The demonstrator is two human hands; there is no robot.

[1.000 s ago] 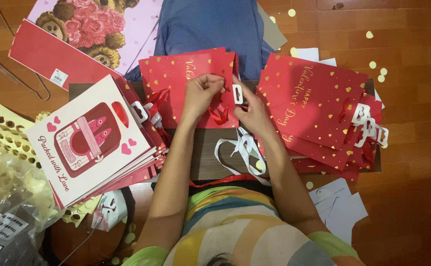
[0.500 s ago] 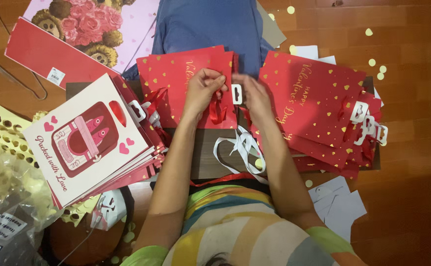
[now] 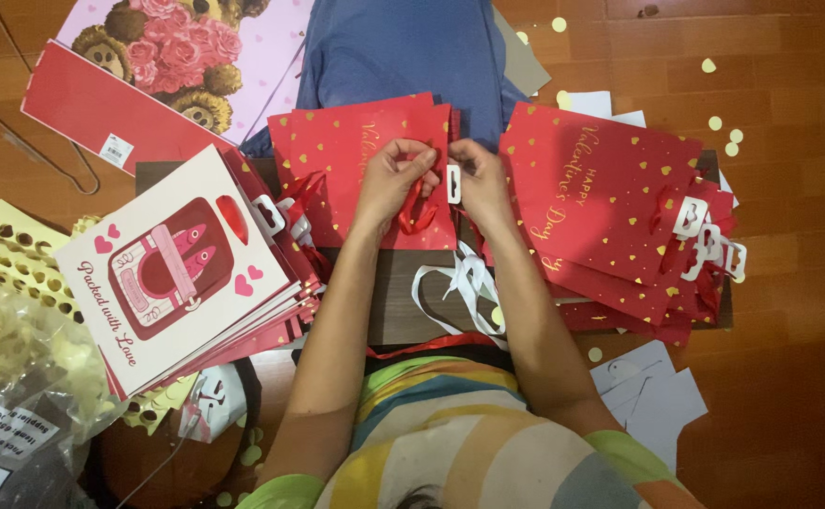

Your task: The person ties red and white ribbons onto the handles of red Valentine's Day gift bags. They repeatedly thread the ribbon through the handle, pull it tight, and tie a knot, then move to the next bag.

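Note:
A flat red gift bag (image 3: 356, 165) with small gold hearts lies in front of me on a dark low table (image 3: 389, 302). My left hand (image 3: 396, 179) pinches its red ribbon handle (image 3: 414, 215) at the bag's right edge. My right hand (image 3: 477, 181) is beside it, fingers closed at the same edge, next to a white hang tag (image 3: 453, 183). Both hands are close together, almost touching.
A stack of red gold-heart bags (image 3: 620, 207) with white tags lies at the right. A stack of white illustrated bags (image 3: 172, 273) lies at the left. White ribbon (image 3: 460, 283) rests near my body. A bear-and-roses bag (image 3: 172, 47), blue cloth (image 3: 403, 47) and a plastic packet (image 3: 16, 377) surround them.
My hands have stayed on the ribbon at the red bag's edge, with only small finger movements. Nothing else moved.

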